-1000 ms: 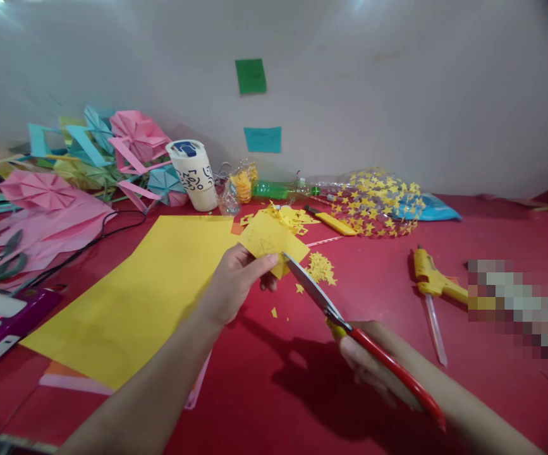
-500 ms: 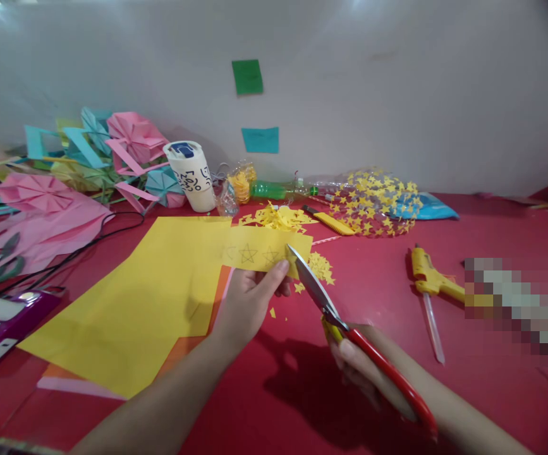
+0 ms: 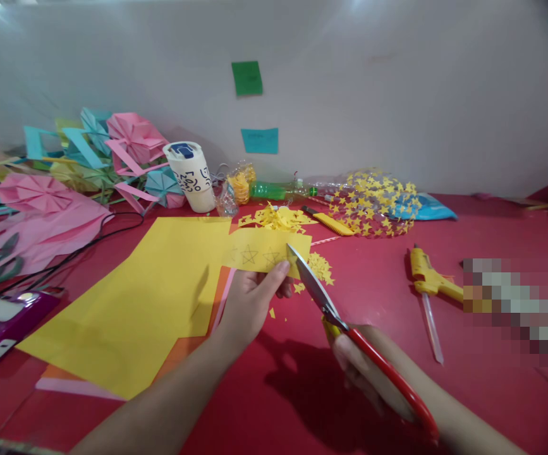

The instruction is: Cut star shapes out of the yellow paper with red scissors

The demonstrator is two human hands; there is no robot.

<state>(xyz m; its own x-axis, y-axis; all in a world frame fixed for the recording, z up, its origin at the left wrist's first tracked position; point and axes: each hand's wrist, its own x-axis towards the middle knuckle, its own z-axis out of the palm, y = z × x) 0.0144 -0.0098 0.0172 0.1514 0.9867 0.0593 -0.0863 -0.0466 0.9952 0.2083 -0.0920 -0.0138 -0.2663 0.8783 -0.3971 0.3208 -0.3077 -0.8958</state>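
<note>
Though cluttered, red table (image 3: 373,272) below grey wall (image 3: 397,107)

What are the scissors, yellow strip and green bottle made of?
Scissors: shiny grey blades, apparently metal; smooth red handle, probably plastic.
Yellow strip: thin, matte, with drawn stars, so likely paper or card.
Green bottle: glossy and translucent, so likely plastic, possibly glass.

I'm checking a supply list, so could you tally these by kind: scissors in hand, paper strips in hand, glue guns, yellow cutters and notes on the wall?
Scissors in hand: 1
Paper strip in hand: 1
Glue gun: 1
Yellow cutter: 1
Wall notes: 2 (green note, blue note)
Total: 6
</note>
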